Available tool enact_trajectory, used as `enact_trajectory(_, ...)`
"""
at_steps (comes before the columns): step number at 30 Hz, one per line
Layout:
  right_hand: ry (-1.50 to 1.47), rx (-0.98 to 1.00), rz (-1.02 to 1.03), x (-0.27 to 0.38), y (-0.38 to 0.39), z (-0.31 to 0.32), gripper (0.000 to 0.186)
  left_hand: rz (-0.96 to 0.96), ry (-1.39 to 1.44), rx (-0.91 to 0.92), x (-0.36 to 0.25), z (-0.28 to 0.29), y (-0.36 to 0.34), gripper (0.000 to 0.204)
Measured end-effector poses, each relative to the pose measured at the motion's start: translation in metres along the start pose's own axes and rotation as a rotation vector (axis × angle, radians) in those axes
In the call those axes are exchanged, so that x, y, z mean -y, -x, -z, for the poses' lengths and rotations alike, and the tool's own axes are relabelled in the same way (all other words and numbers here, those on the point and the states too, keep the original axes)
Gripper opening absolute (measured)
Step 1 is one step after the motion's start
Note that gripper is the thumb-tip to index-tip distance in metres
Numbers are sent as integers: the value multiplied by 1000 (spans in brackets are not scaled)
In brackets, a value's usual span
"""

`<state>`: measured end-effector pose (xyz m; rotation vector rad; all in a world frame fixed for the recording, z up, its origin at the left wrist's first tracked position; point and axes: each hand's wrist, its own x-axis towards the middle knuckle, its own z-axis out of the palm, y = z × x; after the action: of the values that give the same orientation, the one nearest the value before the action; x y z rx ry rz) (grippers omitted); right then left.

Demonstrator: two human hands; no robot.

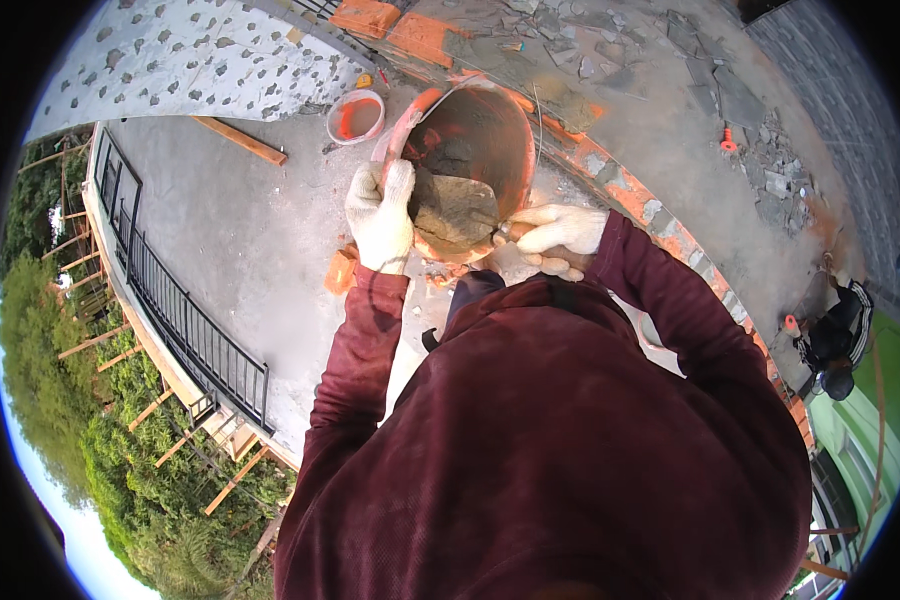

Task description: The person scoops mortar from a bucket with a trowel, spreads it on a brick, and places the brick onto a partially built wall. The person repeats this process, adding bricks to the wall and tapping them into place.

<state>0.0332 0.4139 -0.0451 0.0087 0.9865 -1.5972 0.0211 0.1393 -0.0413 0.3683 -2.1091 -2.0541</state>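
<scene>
A large round bucket (515, 130), smeared orange and grey, stands in front of me with its mouth facing up. Grey mortar (448, 150) coats its inside. My left hand (382, 212), in a white work glove, is closed on the bucket's left rim. In a matching glove, my right hand (562, 236) is closed around the handle of a trowel at the bucket's near right edge. The trowel's broad, mortar-caked blade (455, 210) lies over the near part of the bucket's mouth. Its far tip points left toward my left hand.
A small white pail (356, 117) with orange inside stands behind left. A low brick wall (635, 190) runs past on the right. Farther off are a wooden plank (240, 140), a black railing (185, 315), broken slate (775, 185), an orange-handled tool (728, 140) and another person (838, 335).
</scene>
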Motion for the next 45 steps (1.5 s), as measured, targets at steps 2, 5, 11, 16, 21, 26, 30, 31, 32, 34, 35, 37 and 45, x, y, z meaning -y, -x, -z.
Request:
enact_trajectory(2, -9, 26, -6, -17, 13, 31, 34, 35, -48, -79, 14, 1, 5, 22)
enact_trajectory(5, -165, -88, 32, -31, 40, 50, 35, 68, 131, -156, 70, 16, 12, 19)
enact_trajectory(11, -144, -293, 282, -44, 101, 116, 52, 148, -57, -259, 98, 33, 40, 28)
enact_trajectory(16, 34, -551, 220, -18, 101, 146, 52, 130, -203, -396, 98, 74, 68, 29)
enact_trajectory(21, 910, -977, 245, -65, 41, 223, 51, 189, -159, -490, 102, 94, 92, 25)
enact_trajectory(26, 1127, -1138, 289, -84, 22, 229, 45, 234, -182, -507, 108, 112, 113, 26)
enact_trajectory(30, 486, -888, 45, -57, 68, 218, 35, 288, -221, -519, 97, 96, 118, 27)
enact_trajectory(31, 433, -840, 77, -56, 72, 223, 34, 266, -190, -500, 96, 84, 112, 27)
enact_trajectory(32, 380, -790, 108, -57, 73, 229, 32, 244, -160, -481, 96, 71, 108, 27)
enact_trajectory(34, 269, -669, 170, -47, 68, 225, 30, 222, -175, -429, 98, 69, 102, 27)
enact_trajectory(35, 255, -690, 37, -37, 64, 227, 31, 223, -214, -390, 107, 77, 100, 27)
enact_trajectory(37, 152, -664, 30, -47, 61, 251, 37, 225, -244, -357, 111, 68, 88, 26)
enact_trajectory(45, -79, -618, -52, -43, 88, 224, 38, 250, -211, -287, 86, 62, 66, 28)
